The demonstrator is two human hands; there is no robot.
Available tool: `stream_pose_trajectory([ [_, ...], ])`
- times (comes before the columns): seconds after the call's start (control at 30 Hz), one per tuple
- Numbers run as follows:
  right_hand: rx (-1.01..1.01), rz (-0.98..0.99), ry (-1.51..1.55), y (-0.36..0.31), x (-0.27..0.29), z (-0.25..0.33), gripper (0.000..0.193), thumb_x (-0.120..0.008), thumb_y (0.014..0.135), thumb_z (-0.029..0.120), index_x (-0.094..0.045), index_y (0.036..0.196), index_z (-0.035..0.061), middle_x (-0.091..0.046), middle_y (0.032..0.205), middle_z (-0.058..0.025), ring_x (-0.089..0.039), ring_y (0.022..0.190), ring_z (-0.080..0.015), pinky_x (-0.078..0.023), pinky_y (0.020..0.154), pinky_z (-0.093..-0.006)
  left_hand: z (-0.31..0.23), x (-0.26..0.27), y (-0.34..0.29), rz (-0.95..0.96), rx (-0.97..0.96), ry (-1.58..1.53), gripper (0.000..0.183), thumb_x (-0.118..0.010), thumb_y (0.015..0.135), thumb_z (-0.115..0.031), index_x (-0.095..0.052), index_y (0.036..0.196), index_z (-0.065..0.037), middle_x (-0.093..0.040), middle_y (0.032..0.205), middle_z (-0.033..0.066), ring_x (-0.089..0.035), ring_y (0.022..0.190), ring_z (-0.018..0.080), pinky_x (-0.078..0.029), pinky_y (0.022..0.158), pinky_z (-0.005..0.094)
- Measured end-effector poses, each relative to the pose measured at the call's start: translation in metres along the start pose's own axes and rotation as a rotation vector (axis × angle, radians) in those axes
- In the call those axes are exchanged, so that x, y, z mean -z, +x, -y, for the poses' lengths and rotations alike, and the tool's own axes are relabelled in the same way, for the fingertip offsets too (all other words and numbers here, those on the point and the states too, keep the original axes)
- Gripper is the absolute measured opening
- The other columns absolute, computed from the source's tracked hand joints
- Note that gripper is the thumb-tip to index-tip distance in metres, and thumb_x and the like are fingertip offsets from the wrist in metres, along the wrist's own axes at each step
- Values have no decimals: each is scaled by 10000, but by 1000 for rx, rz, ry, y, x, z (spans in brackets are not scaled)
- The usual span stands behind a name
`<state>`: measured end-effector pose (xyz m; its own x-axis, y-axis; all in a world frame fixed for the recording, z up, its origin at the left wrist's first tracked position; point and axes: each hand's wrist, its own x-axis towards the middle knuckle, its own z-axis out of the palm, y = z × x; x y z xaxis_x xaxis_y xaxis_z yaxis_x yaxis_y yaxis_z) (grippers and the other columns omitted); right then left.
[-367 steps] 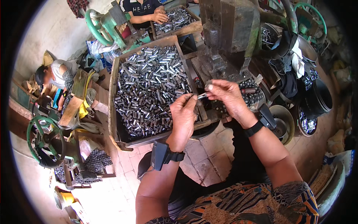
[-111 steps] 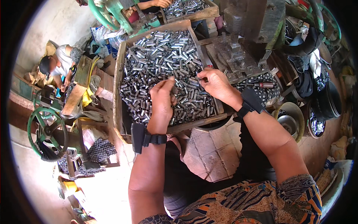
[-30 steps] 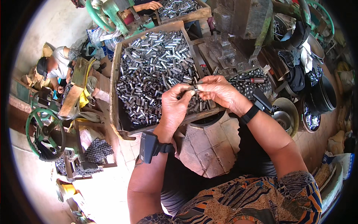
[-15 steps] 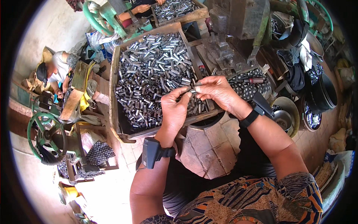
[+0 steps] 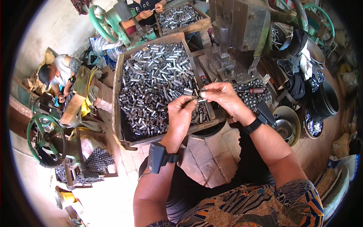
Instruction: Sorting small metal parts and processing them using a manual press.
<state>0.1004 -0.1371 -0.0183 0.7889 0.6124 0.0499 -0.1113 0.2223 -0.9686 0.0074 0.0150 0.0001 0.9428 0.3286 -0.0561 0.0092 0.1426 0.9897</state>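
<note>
Over the near right corner of a wooden tray [image 5: 177, 135], my two hands meet at their fingertips. My left hand [image 5: 180, 116] is closed in a pinch, thumb against forefinger, at a small metal tube [image 5: 201, 100]. From the other side, my right hand [image 5: 226, 99] closes thumb and fingers on the same spot; its fingertips partly hide the tube. Whether a second small part is between them, I cannot make out. Heaped in the tray beneath and beyond are many short metal tubes [image 5: 151, 85], shiny at the far side and darker nearby.
Right of the tray stands a heavy press [image 5: 238, 30], with a screwdriver [image 5: 255, 90] on spotted cloth. Metal bowls [image 5: 283, 128] and black buckets [image 5: 325, 96] are at the right. Co-workers sit at the left [image 5: 62, 72] and behind a far tray [image 5: 210, 23]. A green handwheel [image 5: 47, 140] stands left.
The scene sits slightly lower in the view. My fingertips stay together over the tray, with my right fingers shifted a little. The far co-worker's hands have come together around a small piece.
</note>
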Motion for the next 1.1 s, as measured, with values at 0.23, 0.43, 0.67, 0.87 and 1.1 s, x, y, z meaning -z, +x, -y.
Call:
stream_pose_trajectory([
  [0.23, 251, -434, 3, -13, 38, 21, 194, -699, 792, 54, -643, 963, -19, -676, 853, -77, -628, 767, -127, -481, 709, -239, 8, -7, 13, -9, -43, -7, 59, -619, 793, 14, -654, 810, -31, -526, 611, -48, -331, 422, 2, -219, 362, 190],
  [0.43, 456, -684, -140, -58, 85, 64, 196, -660, 813, 19, -656, 1009, 18, -679, 954, -72, -624, 893, -132, -469, 809, -250, 15, -12, 25, -10, -58, 63, 105, -589, 773, 36, -666, 822, -16, -559, 649, -35, -411, 504, 19, -295, 428, 197],
  [0.67, 857, -877, -374, -88, 121, 149, 577, -637, 811, -1, -402, 1338, -19, -450, 1356, -147, -473, 1203, -216, -391, 995, -331, 36, -12, 41, -46, -192, 132, 108, -597, 774, 40, -670, 848, 9, -622, 741, -7, -512, 657, 53, -393, 611, 199],
  [0.87, 592, -887, -443, -51, 178, 155, 434, -713, 759, 57, -554, 1158, -10, -623, 1052, -65, -576, 880, -128, -463, 788, -251, 29, -38, 58, -23, -65, 234, 82, -609, 780, 15, -668, 837, 14, -618, 723, -6, -498, 642, 53, -388, 601, 205],
  [1.1, 478, -865, -478, -20, 210, 121, 176, -739, 698, 75, -638, 837, 37, -593, 745, 20, -529, 670, -78, -431, 626, -238, 41, -61, 105, -39, -254, 247, 84, -596, 779, -5, -641, 829, 46, -590, 672, 7, -463, 586, 63, -370, 520, 229],
])
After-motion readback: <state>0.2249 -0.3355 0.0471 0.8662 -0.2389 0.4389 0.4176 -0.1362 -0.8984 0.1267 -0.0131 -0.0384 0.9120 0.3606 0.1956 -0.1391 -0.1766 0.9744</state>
